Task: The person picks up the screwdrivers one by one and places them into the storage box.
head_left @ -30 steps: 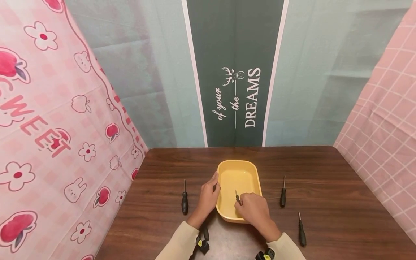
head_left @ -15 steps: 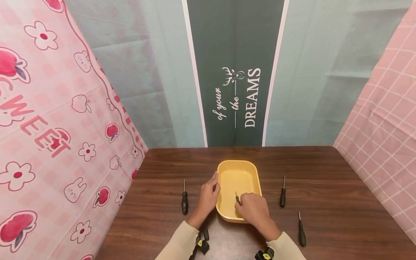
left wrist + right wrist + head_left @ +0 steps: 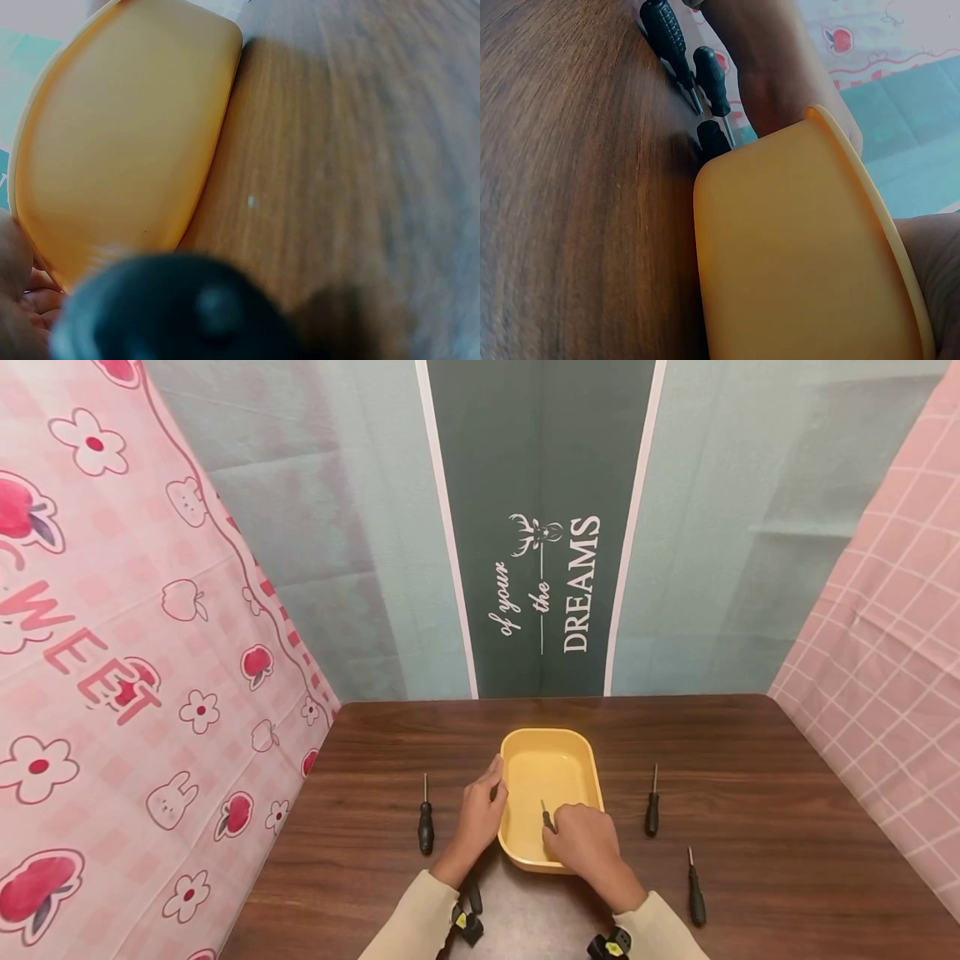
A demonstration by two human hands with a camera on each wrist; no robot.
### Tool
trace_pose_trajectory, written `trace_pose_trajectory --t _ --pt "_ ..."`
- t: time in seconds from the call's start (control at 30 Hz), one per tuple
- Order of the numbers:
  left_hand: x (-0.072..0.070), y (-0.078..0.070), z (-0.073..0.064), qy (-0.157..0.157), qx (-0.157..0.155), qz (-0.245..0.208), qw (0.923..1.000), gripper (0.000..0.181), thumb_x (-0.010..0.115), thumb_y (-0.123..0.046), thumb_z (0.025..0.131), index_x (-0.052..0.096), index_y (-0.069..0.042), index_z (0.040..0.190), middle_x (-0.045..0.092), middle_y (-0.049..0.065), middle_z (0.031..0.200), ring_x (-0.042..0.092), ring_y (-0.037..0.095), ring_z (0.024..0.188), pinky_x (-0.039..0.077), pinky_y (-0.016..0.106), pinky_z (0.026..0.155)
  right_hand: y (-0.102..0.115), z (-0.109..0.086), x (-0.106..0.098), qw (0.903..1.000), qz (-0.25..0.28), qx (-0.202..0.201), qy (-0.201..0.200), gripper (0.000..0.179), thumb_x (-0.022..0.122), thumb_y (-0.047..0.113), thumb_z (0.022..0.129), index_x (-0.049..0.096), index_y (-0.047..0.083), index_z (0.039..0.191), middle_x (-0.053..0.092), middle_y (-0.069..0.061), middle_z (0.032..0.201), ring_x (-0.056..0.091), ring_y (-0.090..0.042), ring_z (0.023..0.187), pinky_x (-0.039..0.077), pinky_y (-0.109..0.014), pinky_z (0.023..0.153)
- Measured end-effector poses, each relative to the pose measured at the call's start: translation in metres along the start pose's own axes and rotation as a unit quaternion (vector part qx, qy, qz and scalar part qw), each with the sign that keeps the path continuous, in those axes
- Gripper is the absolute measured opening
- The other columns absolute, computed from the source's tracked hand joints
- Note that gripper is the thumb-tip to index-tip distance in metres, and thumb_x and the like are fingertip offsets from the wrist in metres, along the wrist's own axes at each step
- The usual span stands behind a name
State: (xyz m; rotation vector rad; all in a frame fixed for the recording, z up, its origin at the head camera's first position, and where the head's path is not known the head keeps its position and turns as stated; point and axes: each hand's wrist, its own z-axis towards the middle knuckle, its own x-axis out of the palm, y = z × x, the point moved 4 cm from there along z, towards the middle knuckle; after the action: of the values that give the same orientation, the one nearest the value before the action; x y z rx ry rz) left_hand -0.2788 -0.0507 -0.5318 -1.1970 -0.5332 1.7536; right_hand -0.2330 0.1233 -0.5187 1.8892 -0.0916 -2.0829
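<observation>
My right hand (image 3: 588,843) is curled around a small screwdriver (image 3: 548,818), its thin tip pointing away over the inside of a yellow tray (image 3: 551,865). Most of that screwdriver's handle is hidden in the fist. At the tray's left side, my left hand (image 3: 480,806) holds the rim, fingers toward the far end. In the left wrist view its fingers (image 3: 43,300) show at the lower left, against the tray wall (image 3: 127,135). The right wrist view shows the tray's outer wall (image 3: 802,240), with part of the right hand (image 3: 941,277) behind the rim.
A black screwdriver (image 3: 426,827) lies left of the tray. Two more lie on the right, one farther back (image 3: 652,810) and one nearer (image 3: 697,893). A black handle (image 3: 474,895) shows partly beneath the left wrist. Patterned cloths hang around the brown wooden table (image 3: 360,877).
The view has shifted very slightly. Both hands, the screwdriver and the tray keep practically the same places.
</observation>
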Motion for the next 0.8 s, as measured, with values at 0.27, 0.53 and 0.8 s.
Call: trace_pose_trajectory --t 0.27,0.53,0.8 --pt "0.0005 -0.0010 -0.0009 -0.002 0.005 0.001 1.0000 0.040 0.056 -0.002 0.101 0.053 0.009 0.139 0.050 0.024 0.146 0.049 0.029 0.135 0.045 0.045 0.105 -0.0007 0.0003 0.0001 1.0000 -0.001 0.001 0.003 0.049 0.072 0.031 0.086 0.041 0.019 0.049 0.038 0.005 0.049 0.038 -0.015 0.045 0.033 -0.034 0.042" --pt "0.0007 -0.0004 0.0000 -0.004 0.008 0.003 1.0000 0.039 0.056 0.000 0.100 0.054 0.011 0.138 0.051 0.024 0.145 0.050 0.030 0.134 0.045 0.047 0.105 0.0004 0.0000 -0.0010 1.0000 -0.003 -0.001 0.007 0.052 0.074 0.034 0.087 0.041 0.019 0.049 0.036 0.007 0.047 0.037 -0.013 0.043 0.031 -0.032 0.042" --pt "0.0019 -0.0006 0.0000 0.002 -0.004 0.007 1.0000 0.040 0.056 -0.002 0.101 0.054 0.010 0.139 0.049 0.020 0.147 0.049 0.029 0.136 0.044 0.044 0.107 -0.0003 -0.0016 -0.0020 1.0000 -0.002 -0.008 -0.003 0.052 0.073 0.034 0.088 0.041 0.019 0.050 0.037 0.006 0.048 0.038 -0.013 0.043 0.031 -0.032 0.041"
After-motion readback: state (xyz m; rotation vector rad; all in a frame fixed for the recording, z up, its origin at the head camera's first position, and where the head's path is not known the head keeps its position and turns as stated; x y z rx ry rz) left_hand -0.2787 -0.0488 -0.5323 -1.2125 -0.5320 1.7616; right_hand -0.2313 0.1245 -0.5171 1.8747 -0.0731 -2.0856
